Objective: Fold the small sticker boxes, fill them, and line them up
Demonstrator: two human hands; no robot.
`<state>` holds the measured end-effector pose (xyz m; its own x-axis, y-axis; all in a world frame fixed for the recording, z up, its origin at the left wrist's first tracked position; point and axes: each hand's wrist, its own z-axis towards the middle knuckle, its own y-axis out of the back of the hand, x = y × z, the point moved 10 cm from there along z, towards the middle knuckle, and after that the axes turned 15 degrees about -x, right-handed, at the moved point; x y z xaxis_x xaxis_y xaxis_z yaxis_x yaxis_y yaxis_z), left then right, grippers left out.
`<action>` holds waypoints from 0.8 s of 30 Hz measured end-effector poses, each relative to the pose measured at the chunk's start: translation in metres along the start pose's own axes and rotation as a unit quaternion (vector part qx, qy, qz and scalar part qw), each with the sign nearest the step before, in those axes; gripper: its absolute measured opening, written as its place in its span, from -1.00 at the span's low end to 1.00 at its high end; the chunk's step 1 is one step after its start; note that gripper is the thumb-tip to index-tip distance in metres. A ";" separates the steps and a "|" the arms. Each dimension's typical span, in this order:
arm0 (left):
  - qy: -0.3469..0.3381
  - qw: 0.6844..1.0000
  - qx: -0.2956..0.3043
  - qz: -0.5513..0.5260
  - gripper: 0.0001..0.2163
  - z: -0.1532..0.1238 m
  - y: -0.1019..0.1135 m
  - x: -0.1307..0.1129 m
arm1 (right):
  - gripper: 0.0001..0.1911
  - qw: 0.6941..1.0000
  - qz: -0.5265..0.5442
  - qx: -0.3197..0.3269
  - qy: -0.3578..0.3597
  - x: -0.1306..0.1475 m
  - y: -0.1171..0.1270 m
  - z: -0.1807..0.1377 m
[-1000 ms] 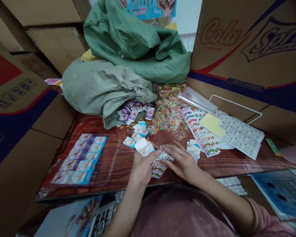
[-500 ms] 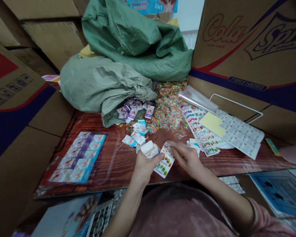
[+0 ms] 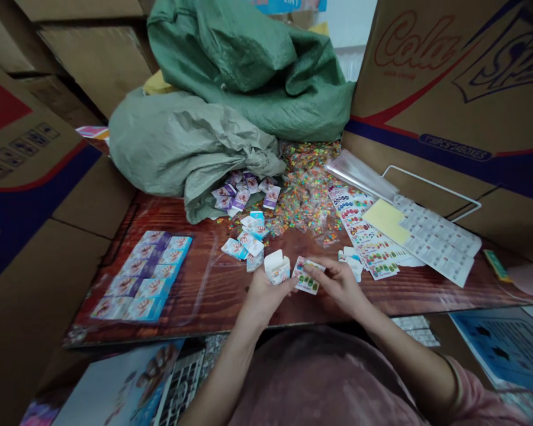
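My left hand (image 3: 266,293) is closed round a small white carton (image 3: 277,267) whose top flap stands up. Between the thumb and fingers of my right hand (image 3: 340,281) is a sticker sheet (image 3: 307,275) printed with rows of green and red nail shapes. Its left edge comes close to my left thumb; whether they touch I cannot tell. Just beyond my left hand lies a loose pile of small blue-and-white cartons (image 3: 249,243). To the right of my right hand are a few more white cartons (image 3: 350,263).
Rows of cartons (image 3: 144,275) lie at left on the wooden table (image 3: 231,307). Small candy packets (image 3: 306,189) spread before a grey sack (image 3: 182,148) and green sack (image 3: 257,71). Sticker sheets (image 3: 359,234) and a printed sheet (image 3: 444,236) lie right, by a large cardboard box (image 3: 426,118).
The sticker sheet has gone from a long strip hanging down to a shorter piece, apparently folded, in my right hand. My left hand still holds the carton. The view has shifted slightly.
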<state>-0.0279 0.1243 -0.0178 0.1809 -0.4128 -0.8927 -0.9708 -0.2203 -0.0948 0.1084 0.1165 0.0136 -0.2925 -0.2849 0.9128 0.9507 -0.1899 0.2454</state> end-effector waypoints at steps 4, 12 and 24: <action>0.056 0.996 -0.021 -0.058 -0.75 0.004 0.004 0.012 | -0.69 0.988 -0.087 0.014 0.131 0.025 -0.002 -0.008; 0.060 0.996 0.017 -0.064 -0.80 0.007 0.001 0.012 | -0.69 0.978 -0.117 0.025 0.170 0.032 -0.008 -0.016; -0.140 0.964 0.074 0.212 -0.79 0.005 -0.010 0.012 | -0.77 0.954 -0.232 0.110 0.153 0.019 -0.010 -0.002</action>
<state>-0.0168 0.1258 -0.0302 -0.2667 -0.1793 -0.9470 -0.9638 0.0534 0.2613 0.0934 0.1110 0.0281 -0.6722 -0.4851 0.5593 0.6998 -0.1698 0.6939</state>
